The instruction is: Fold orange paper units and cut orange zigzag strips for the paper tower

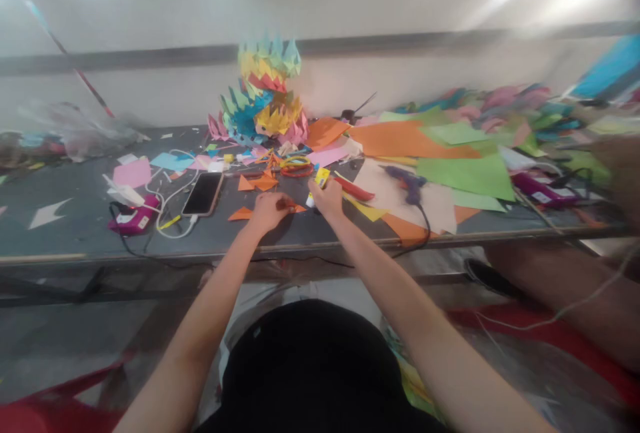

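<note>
My left hand (pixel 271 211) is closed at the table's front, its fingertips on a small folded orange paper piece (pixel 299 209). Just to the right, my right hand (pixel 329 198) grips a yellow and white glue stick (pixel 321 177); the tube's white end (pixel 310 200) points down toward the orange piece. I cannot tell whether the two touch. Several orange paper triangles (pixel 265 182) lie beyond and left of my left hand. A pair of yellow-handled scissors (pixel 296 166) rests behind my hands, and a red-handled tool (pixel 356 189) lies right of my right hand.
A phone (pixel 203 194), white cables and a purple power strip (pixel 134 215) are at left. Folded-paper models (pixel 270 99) stand at the back. Coloured sheets (pixel 465 178) and a glue gun (pixel 409 183) with its cord lie right. Another person's leg (pixel 540 293) shows at far right.
</note>
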`<action>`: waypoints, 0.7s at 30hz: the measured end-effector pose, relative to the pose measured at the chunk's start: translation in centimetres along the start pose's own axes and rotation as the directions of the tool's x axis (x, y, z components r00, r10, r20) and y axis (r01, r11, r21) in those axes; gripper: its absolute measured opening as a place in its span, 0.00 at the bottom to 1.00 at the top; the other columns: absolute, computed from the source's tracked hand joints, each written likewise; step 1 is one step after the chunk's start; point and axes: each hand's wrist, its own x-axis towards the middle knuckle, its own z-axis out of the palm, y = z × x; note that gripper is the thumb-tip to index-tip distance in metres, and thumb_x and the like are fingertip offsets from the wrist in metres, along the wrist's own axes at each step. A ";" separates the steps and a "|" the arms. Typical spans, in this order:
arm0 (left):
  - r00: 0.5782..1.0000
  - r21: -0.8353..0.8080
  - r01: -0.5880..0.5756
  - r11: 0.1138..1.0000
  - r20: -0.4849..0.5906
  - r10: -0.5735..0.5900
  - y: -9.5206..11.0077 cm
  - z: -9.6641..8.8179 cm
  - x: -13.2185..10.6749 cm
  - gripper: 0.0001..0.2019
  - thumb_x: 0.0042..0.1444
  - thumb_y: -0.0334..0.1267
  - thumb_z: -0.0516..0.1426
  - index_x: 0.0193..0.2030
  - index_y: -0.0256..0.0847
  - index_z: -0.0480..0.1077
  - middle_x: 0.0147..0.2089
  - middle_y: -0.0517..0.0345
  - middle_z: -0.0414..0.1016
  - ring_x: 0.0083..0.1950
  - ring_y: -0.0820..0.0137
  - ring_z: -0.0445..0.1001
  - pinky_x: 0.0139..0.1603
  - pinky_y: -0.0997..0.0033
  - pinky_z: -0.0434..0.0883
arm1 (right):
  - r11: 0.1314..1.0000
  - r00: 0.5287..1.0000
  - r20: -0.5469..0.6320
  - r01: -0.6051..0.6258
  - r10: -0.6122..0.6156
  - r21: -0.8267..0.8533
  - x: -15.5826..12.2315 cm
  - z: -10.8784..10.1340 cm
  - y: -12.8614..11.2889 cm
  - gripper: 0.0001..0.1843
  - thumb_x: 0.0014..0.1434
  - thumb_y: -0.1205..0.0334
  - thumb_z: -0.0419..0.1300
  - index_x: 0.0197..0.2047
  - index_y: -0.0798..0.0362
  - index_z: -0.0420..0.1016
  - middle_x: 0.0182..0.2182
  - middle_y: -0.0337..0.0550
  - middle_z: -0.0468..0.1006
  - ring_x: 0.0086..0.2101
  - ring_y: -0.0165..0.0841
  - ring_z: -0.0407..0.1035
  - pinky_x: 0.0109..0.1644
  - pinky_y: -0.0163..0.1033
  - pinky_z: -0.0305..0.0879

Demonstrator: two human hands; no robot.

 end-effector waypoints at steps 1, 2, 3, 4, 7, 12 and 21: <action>1.000 0.008 -0.007 1.000 -0.007 0.007 0.0 0.0 -0.1 0.07 0.49 0.38 0.61 0.35 0.43 0.72 0.36 0.59 0.77 0.42 0.65 0.71 0.53 0.59 0.59 | 0.999 0.999 -0.031 -0.021 0.022 0.048 0.1 -0.1 0.1 0.13 0.50 0.54 0.52 0.20 0.52 0.62 0.15 0.36 0.65 0.20 0.30 0.61 0.24 0.34 0.53; 1.000 0.015 -0.021 1.000 -0.021 0.021 0.1 0.0 -0.2 0.06 0.49 0.37 0.61 0.36 0.43 0.72 0.36 0.60 0.77 0.42 0.66 0.71 0.54 0.57 0.58 | 0.996 0.998 -0.051 -0.028 0.033 0.082 0.2 -0.1 0.2 0.13 0.50 0.54 0.51 0.19 0.52 0.61 0.15 0.36 0.64 0.20 0.30 0.61 0.24 0.34 0.54; 0.998 0.024 -0.045 0.999 -0.044 0.046 0.3 0.0 -0.4 0.05 0.50 0.36 0.60 0.35 0.43 0.72 0.37 0.60 0.77 0.42 0.66 0.71 0.55 0.57 0.56 | 0.994 0.997 -0.063 -0.027 0.034 0.108 0.2 -0.1 0.2 0.13 0.50 0.54 0.52 0.19 0.52 0.61 0.15 0.36 0.64 0.20 0.30 0.61 0.24 0.34 0.54; 0.994 0.036 -0.084 0.996 -0.070 0.086 0.5 -0.2 -0.6 0.04 0.51 0.35 0.59 0.35 0.43 0.72 0.37 0.61 0.77 0.43 0.67 0.71 0.57 0.57 0.55 | 0.991 0.997 -0.070 -0.024 0.033 0.132 0.2 -0.1 0.2 0.13 0.49 0.54 0.52 0.19 0.51 0.60 0.15 0.36 0.64 0.20 0.29 0.60 0.24 0.34 0.55; 0.958 0.124 -0.245 0.962 -0.125 0.260 1.4 -0.6 -1.6 0.04 0.55 0.33 0.55 0.32 0.44 0.71 0.36 0.62 0.76 0.43 0.69 0.70 0.60 0.58 0.51 | 0.983 0.996 -0.087 -0.022 0.038 0.181 0.0 -0.1 0.1 0.13 0.49 0.52 0.52 0.20 0.51 0.60 0.16 0.36 0.65 0.20 0.30 0.61 0.25 0.34 0.56; 0.926 0.229 -0.352 0.908 -0.057 0.373 1.9 -0.9 -2.7 0.06 0.55 0.31 0.54 0.32 0.42 0.72 0.35 0.61 0.76 0.40 0.69 0.71 0.56 0.61 0.57 | 0.999 0.999 -0.005 0.041 -0.040 0.031 -0.3 -0.2 -0.3 0.15 0.50 0.51 0.53 0.20 0.51 0.62 0.16 0.37 0.66 0.21 0.30 0.63 0.25 0.33 0.55; 0.955 0.197 -0.287 0.938 -0.023 0.297 1.8 -0.7 -2.6 0.07 0.52 0.30 0.55 0.34 0.42 0.74 0.37 0.56 0.75 0.40 0.66 0.71 0.44 0.66 0.66 | 0.934 0.899 0.334 0.337 -0.284 -0.114 -1.0 -0.3 -0.7 0.14 0.51 0.52 0.55 0.26 0.55 0.69 0.20 0.39 0.72 0.23 0.29 0.63 0.26 0.32 0.52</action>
